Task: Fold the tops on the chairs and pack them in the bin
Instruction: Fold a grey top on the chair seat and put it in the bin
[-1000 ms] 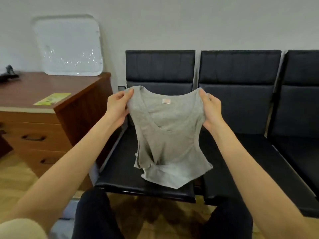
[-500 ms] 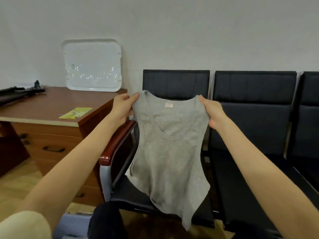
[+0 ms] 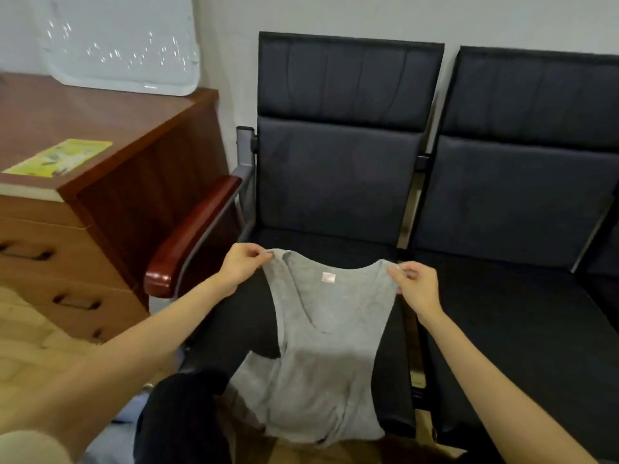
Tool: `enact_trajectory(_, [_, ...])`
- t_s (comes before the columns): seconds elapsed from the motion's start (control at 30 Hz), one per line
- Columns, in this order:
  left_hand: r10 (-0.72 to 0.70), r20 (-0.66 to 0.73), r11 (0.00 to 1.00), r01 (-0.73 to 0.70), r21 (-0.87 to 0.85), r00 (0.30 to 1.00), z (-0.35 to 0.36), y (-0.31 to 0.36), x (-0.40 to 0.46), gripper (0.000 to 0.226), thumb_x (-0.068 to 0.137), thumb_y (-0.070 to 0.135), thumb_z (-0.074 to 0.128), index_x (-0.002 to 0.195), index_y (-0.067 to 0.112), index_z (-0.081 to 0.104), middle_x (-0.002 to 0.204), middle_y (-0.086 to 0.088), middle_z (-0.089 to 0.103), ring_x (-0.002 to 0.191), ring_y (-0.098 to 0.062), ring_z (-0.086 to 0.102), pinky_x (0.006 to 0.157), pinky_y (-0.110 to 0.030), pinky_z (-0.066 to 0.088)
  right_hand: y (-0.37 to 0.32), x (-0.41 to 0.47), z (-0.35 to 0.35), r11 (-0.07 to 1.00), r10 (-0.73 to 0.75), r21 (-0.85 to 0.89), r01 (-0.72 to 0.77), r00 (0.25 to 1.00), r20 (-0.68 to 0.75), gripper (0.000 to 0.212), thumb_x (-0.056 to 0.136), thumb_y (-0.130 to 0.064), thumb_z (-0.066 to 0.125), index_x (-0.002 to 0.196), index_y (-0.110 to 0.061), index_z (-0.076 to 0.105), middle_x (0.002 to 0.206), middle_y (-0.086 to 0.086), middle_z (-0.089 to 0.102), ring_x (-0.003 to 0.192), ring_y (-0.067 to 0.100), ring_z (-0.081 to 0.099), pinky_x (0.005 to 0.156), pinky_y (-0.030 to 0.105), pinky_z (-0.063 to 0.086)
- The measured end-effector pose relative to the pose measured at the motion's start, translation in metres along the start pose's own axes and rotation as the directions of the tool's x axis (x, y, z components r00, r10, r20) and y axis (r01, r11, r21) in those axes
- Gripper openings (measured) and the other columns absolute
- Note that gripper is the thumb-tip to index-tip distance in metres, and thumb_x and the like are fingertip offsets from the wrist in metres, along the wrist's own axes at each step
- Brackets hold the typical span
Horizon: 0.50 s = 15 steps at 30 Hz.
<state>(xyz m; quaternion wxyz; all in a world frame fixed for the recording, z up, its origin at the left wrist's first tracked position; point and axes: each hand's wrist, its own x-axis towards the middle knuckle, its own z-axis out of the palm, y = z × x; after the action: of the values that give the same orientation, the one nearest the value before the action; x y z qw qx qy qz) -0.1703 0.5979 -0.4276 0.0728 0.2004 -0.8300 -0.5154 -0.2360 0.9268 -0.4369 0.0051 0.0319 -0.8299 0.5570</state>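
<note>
Nearest the viewer, the person's dark trouser leg (image 3: 181, 420) fills the lower edge, with the hem of the grey top (image 3: 321, 373) hanging just past the front of the seat. The top lies spread on the seat of the left black chair (image 3: 338, 182), neckline away from the viewer, a small pale label (image 3: 328, 277) showing inside the collar. The left hand (image 3: 239, 267) holds the left shoulder strap, its fingers (image 3: 256, 254) clamped on the fabric; the right hand (image 3: 417, 286) pinches the right strap in the same manner. A red-brown armrest (image 3: 191, 236) stands just beside the left forearm. A second black chair (image 3: 522, 202) adjoins on the right. To the left stands a wooden worktop (image 3: 100, 118) with drawers, bearing a yellow-green card (image 3: 58, 158). A white tray (image 3: 120, 45) leans against the wall behind.
</note>
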Motion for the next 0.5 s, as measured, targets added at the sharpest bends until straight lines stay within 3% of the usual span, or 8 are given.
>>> enact_trajectory(0.1, [-0.021, -0.086, 1.0, 0.02, -0.012, 0.996, 0.025, -0.01, 0.04, 0.017, 0.094, 0.015, 0.062, 0.085, 0.002, 0.069, 0.061, -0.006, 0.06, 0.053, -0.015, 0.053, 0.042, -0.018, 0.039, 0.018, 0.036, 0.023, 0.999, -0.004, -0.049, 0.004, 1.0, 0.001, 0.01, 0.093, -0.012, 0.062, 0.084, -0.01, 0.066, 0.068, 0.005, 0.065, 0.052, 0.004, 0.061, 0.047, 0.017, 0.048])
enact_trajectory(0.23, [-0.059, -0.19, 0.992, 0.036, -0.123, 0.98, 0.049, -0.008, 0.099, 0.013, 0.095, 0.014, 0.059, 0.088, 0.004, 0.064, 0.066, -0.008, 0.061, 0.037, -0.009, 0.058, 0.034, -0.02, 0.042, 0.026, 0.093, 0.057, 0.998, -0.039, -0.05, 0.036, 0.997, -0.069, 0.011, 0.094, -0.012, 0.059, 0.084, -0.01, 0.063, 0.071, 0.007, 0.067, 0.053, 0.006, 0.065, 0.05, 0.017, 0.052])
enact_trajectory(0.37, [-0.17, -0.218, 0.936, 0.088, -0.342, 0.961, 0.067, -0.003, 0.165, 0.009, 0.096, 0.011, 0.058, 0.088, 0.007, 0.059, 0.085, -0.01, 0.063, 0.044, -0.016, 0.065, 0.043, -0.024, 0.054, 0.034, 0.162, 0.087, 1.0, -0.007, -0.03, 0.002, 0.982, -0.186, 0.024, 0.094, -0.014, 0.06, 0.073, -0.025, 0.056, 0.073, 0.008, 0.068, 0.064, 0.018, 0.069, 0.066, 0.04, 0.06])
enact_trajectory(0.5, [-0.191, -0.199, 0.912, 0.099, -0.397, 0.961, 0.087, -0.006, 0.224, 0.008, 0.097, 0.01, 0.056, 0.09, 0.006, 0.056, 0.087, -0.011, 0.063, 0.059, -0.023, 0.068, 0.053, -0.027, 0.058, 0.039, 0.218, 0.111, 1.0, 0.03, 0.003, -0.03, 0.963, -0.268, 0.019, 0.094, -0.014, 0.059, 0.076, -0.018, 0.056, 0.077, 0.006, 0.065, 0.075, 0.023, 0.069, 0.076, 0.041, 0.058])
